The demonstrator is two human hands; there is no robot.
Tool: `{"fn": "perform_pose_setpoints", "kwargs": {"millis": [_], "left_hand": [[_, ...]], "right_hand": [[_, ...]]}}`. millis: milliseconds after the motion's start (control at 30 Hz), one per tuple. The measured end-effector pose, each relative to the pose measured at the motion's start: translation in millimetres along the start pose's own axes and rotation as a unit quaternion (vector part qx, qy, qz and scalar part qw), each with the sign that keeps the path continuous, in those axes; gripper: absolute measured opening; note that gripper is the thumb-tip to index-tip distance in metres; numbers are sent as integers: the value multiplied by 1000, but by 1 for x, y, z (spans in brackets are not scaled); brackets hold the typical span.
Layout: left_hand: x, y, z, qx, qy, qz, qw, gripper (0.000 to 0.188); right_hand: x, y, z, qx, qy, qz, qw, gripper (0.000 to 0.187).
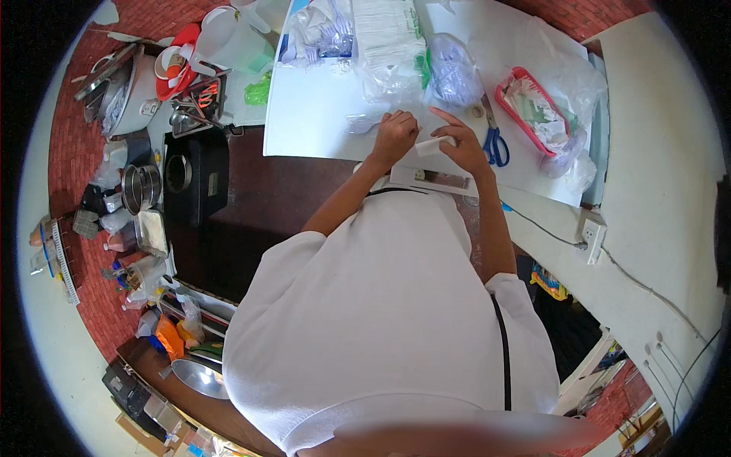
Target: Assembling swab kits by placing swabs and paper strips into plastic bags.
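Note:
Both hands are over the near edge of the white table [320,114]. My left hand [395,139] is closed with its fingers curled in; what they hold, if anything, is hidden. Close beside it, my right hand [464,148] grips a small white folded piece [435,145], perhaps paper, with the index finger stretched out. A clear plastic wrapper [364,123] lies left of my left hand. Beyond the hands is a plastic bag with stacked white folded pieces [388,34], and to its right a bag of pale purple-white items [454,72]. Blue-handled scissors [496,145] lie right of my right hand.
A red basket [506,107] with papers and plastic stands at the right of the table. Another bag of wrapped items [324,34] lies at the back left. A power cord runs to a wall socket [592,234]. Pots, jugs and a black appliance [199,175] crowd the left side.

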State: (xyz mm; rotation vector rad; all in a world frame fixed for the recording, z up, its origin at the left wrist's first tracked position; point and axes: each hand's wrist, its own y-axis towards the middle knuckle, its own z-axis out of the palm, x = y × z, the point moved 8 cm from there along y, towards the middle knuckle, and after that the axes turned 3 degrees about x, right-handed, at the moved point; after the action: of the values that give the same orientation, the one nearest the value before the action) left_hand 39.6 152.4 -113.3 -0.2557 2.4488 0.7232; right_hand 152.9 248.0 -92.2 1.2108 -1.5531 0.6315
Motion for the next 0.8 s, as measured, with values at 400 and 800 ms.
{"fn": "perform_pose_setpoints", "kwargs": {"millis": [400, 800], "left_hand": [[-3, -6, 0, 41, 4, 35, 999, 14], [-7, -6, 2, 74, 6, 65, 995, 9]], "right_hand": [[-21, -7, -13, -135, 119, -17, 983, 21], [-11, 4, 2, 62, 63, 86, 992, 16]]}}
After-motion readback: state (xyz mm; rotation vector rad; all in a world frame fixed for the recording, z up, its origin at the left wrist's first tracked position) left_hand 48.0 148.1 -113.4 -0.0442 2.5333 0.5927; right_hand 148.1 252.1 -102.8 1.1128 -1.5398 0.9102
